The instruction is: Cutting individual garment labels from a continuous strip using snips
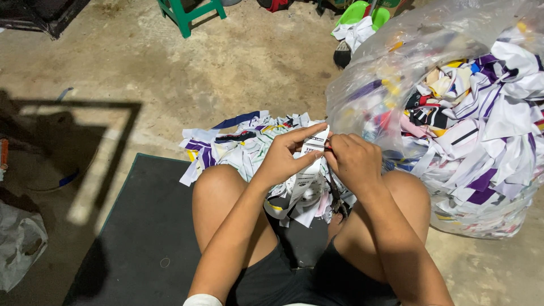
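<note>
Both your hands are up over your knees pinching the same white printed strip (309, 170): left hand (283, 156) grips its top end, right hand (352, 161) is curled tight beside it (scissors (338, 199) dangling below, I think). Scrap pile (238, 141) sits just ahead, clear stuffed bag (453, 113) right.

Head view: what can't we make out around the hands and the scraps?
- Right hand: what it grips is hidden by its own curled fingers.
- White strip held by the left hand: its print is too small to tell.
- Clear plastic bag: cut off by the right and top edges; glare blurs the scraps inside.
- Scrap pile: its near part is hidden behind the knees and hands.
- Green stool: top cut off by the frame.
</note>
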